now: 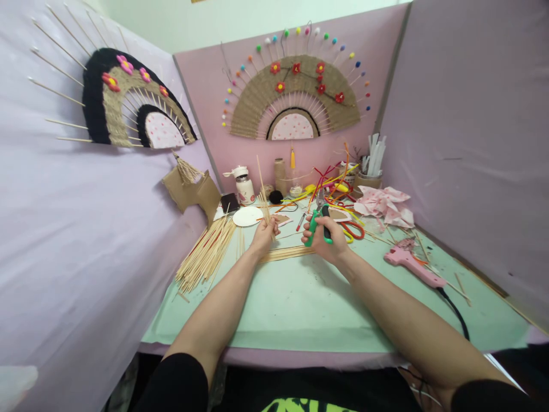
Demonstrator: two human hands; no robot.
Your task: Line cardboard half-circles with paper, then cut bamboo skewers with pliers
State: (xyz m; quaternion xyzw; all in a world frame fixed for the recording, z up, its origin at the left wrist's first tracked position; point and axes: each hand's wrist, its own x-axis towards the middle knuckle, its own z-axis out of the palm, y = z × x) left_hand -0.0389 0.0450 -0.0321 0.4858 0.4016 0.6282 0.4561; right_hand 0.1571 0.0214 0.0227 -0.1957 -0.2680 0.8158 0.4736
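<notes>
My left hand [266, 232] is closed around a few thin wooden sticks [262, 197], which stand nearly upright out of the fist. In my right hand [330, 239] are green-and-black-handled pruning shears [315, 223], their metal jaws pointing up and away from me. The shears and the held sticks are apart. Below and between the hands, more wooden sticks [288, 253] lie crosswise on the pale green table cover [283, 309]. A large pile of long sticks [206, 257] spreads out to the left of my left hand.
A pink glue gun [414, 268] with a black cord lies at right. Behind the hands are a white plate [247, 216], a white bottle [244, 186], coloured pipe cleaners [328, 180] and crumpled pink fabric [384, 205]. Woven fans [295, 86] hang on the partition walls.
</notes>
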